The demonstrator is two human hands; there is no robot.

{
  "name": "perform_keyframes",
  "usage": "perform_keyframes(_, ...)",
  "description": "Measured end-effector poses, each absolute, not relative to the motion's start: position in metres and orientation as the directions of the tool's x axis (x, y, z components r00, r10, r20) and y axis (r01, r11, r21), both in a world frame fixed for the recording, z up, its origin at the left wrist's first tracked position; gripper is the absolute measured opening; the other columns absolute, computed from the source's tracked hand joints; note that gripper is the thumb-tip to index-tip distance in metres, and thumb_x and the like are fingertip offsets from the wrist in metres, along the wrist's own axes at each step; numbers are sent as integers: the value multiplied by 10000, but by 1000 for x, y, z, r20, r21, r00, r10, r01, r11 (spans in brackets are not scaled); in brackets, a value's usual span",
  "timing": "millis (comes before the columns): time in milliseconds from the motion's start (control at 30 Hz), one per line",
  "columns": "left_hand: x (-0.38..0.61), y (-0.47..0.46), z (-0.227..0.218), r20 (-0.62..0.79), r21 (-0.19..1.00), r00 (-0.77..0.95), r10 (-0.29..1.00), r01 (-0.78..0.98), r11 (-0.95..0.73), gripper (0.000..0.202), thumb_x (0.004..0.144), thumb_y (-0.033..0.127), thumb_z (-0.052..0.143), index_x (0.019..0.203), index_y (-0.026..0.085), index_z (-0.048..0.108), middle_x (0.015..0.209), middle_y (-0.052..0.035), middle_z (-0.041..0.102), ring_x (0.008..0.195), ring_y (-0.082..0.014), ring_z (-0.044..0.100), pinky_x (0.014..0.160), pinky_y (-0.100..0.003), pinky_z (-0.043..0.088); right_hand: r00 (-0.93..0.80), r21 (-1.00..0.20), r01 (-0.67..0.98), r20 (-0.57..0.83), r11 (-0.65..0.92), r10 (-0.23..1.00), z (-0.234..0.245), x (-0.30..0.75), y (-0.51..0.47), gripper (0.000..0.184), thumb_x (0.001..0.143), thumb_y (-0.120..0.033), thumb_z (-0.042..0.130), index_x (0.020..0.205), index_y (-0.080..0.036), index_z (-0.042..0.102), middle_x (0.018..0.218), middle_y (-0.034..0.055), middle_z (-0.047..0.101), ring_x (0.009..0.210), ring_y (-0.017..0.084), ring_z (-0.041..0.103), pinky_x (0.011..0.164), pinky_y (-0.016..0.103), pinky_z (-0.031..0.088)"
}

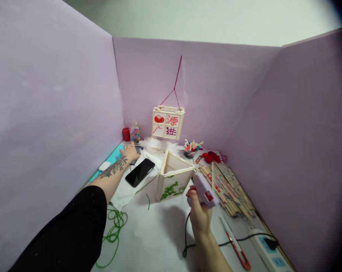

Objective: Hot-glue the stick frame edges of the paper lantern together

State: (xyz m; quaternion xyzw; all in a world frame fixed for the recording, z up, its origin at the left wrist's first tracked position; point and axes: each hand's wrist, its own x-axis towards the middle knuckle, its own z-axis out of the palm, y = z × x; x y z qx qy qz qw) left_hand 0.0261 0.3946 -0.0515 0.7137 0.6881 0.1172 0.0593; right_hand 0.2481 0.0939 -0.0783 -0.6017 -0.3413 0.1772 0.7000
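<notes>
My right hand is wrapped round a pale purple hot glue gun with a black cord. The gun's nozzle is at the right top corner of a lantern frame of wooden sticks and white panels, painted with green leaves; whether they touch I cannot tell. Reaching to the back left, my left hand has its fingers spread. Below it is a dark item, partly hidden, and just beyond stands a jar of colourful beads. A black smartphone lies on white cloth between my left arm and the frame.
A finished-looking lantern hangs at the back by a purple cord. Bundled sticks, scissors and a power strip lie right. Green string coils front left. A cup of pens and red yarn stand behind.
</notes>
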Motion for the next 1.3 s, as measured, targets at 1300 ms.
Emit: perform_keyframes(1300,9,304,-75,-26,321,370,929,883,-343,709,507,544,836,1064,185,584,1118,-173,635,1081,-380,600,847,-376,465,652,-954,178,298,242,697,-70,248,93,393,796,-560,671,788,-169,630,628,10,600,574,151,528,556,276,431)
